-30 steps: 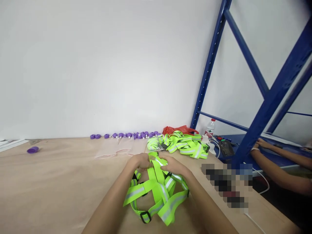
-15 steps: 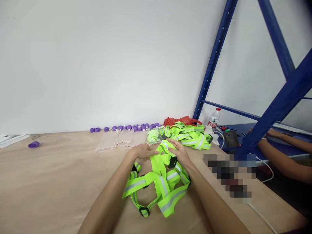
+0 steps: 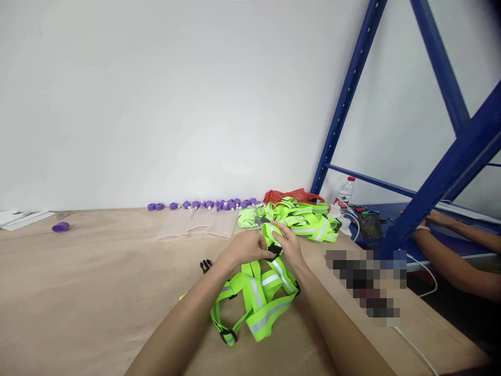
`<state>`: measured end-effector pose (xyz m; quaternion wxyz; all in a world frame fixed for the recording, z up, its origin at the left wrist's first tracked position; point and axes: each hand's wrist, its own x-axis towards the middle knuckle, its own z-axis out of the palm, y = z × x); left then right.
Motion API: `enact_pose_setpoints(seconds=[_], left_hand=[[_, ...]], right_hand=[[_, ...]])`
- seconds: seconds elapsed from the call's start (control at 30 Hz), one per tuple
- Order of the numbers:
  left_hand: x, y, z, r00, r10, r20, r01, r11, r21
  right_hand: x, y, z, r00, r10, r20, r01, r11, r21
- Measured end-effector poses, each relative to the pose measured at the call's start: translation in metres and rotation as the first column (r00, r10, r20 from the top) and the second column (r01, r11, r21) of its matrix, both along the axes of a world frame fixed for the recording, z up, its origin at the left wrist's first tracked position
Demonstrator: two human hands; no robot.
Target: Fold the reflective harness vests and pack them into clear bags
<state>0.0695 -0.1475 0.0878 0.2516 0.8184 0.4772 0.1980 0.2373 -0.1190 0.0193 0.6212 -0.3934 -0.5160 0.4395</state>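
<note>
Neon-yellow reflective straps with silver stripes form a harness (image 3: 256,295) that lies loosely on the table in front of me. My left hand (image 3: 247,247) pinches a black buckle (image 3: 275,251) at the harness's upper end. Closed around the strap just above that buckle is my right hand (image 3: 288,244). A black pronged clip (image 3: 205,266) shows beside my left forearm, and a black slider (image 3: 228,337) sits on the strap nearest me. My left forearm hides part of the harness's left side.
Behind my hands lie a pile of similar straps (image 3: 309,219), clear zip bags (image 3: 174,224), a red plastic bag (image 3: 291,195) and a row of purple caps (image 3: 209,204). A bottle (image 3: 344,192) stands by the blue rack (image 3: 344,99). Another person's arms (image 3: 454,256) reach in at right.
My left hand has moved right and down, from the strap onto the black buckle. The strap's upper end is now bunched between both hands. The pronged clip has come into view at left.
</note>
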Motion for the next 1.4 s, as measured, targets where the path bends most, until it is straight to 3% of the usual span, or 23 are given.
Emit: enact_pose_setpoints(seconds=[0.17, 0.3, 0.43, 0.53, 0.63, 0.7, 0.8, 0.97, 1.07, 1.13, 1.27, 1.4], left_hand=[[-0.004, 0.002, 0.006, 0.973, 0.078, 0.216, -0.091, 0.995, 0.051], [-0.017, 0.002, 0.020, 0.903, 0.156, 0.400, -0.154, 0.987, -0.039], [-0.023, 0.000, 0.027, 0.854, 0.180, 0.488, -0.152, 0.984, -0.097], [-0.020, -0.003, 0.026, 0.851, 0.145, 0.504, -0.100, 0.988, -0.116], [-0.015, -0.007, 0.026, 0.871, 0.056, 0.489, 0.000, 0.994, -0.113], [-0.013, -0.008, 0.027, 0.888, -0.003, 0.460, 0.057, 0.993, -0.105], [-0.019, -0.004, 0.027, 0.927, -0.025, 0.373, 0.075, 0.990, -0.120], [-0.039, 0.011, 0.011, 0.997, 0.078, -0.027, -0.082, 0.963, -0.257], [-0.038, 0.014, -0.005, 0.961, 0.060, -0.270, -0.165, 0.908, -0.386], [-0.030, 0.012, -0.014, 0.938, 0.065, -0.341, -0.201, 0.902, -0.382], [-0.007, 0.007, -0.028, 0.906, 0.170, -0.389, -0.265, 0.942, -0.206], [0.001, 0.007, -0.036, 0.904, 0.119, -0.409, -0.227, 0.948, -0.225]], right_hand=[[0.007, 0.004, -0.005, 0.995, -0.036, 0.089, 0.036, 0.999, -0.001], [0.013, 0.006, -0.010, 0.970, -0.140, 0.199, 0.133, 0.990, 0.046], [0.010, 0.000, -0.005, 0.939, -0.246, 0.241, 0.205, 0.961, 0.183], [0.004, -0.011, 0.005, 0.913, -0.229, 0.338, 0.108, 0.934, 0.340], [0.000, -0.020, 0.015, 0.788, -0.281, 0.548, -0.074, 0.840, 0.538], [-0.001, -0.024, 0.019, 0.725, -0.347, 0.594, -0.114, 0.790, 0.602], [0.000, -0.022, 0.018, 0.750, -0.384, 0.539, -0.018, 0.803, 0.596], [0.009, -0.016, 0.011, 0.796, -0.474, 0.376, 0.257, 0.827, 0.499], [0.018, -0.012, 0.007, 0.829, -0.493, 0.266, 0.372, 0.839, 0.396], [0.023, -0.008, 0.004, 0.863, -0.472, 0.178, 0.400, 0.855, 0.329], [0.030, 0.003, 0.001, 0.935, -0.353, -0.033, 0.353, 0.918, 0.184], [0.038, 0.009, 0.003, 0.984, -0.113, -0.141, 0.122, 0.991, 0.059]])
